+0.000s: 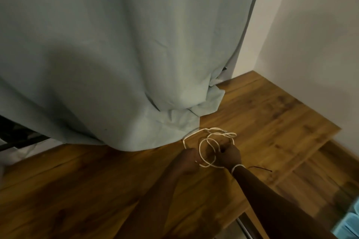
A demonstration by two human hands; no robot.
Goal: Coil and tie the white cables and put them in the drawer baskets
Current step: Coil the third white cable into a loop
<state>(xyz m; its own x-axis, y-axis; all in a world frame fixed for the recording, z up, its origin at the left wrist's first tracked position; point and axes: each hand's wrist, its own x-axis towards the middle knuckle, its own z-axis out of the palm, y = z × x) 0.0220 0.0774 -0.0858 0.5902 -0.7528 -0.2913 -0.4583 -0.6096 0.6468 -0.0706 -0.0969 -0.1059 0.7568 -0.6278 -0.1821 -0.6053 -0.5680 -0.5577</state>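
A thin white cable (210, 137) lies in loose loops on the wooden floor, just in front of the curtain's hem. My left hand (189, 160) is closed on one part of the cable at the loops' left side. My right hand (229, 155) grips the loops at their right side; a strand runs between both hands. A white band circles my right wrist. No drawer basket is clearly in view.
A pale grey-green curtain (116, 54) hangs over the left and centre and bunches on the wooden floor (272, 122). A white wall (310, 35) stands at right. A thin dark strand (261, 169) lies on the floor. Something light blue (349, 225) sits at the bottom right corner.
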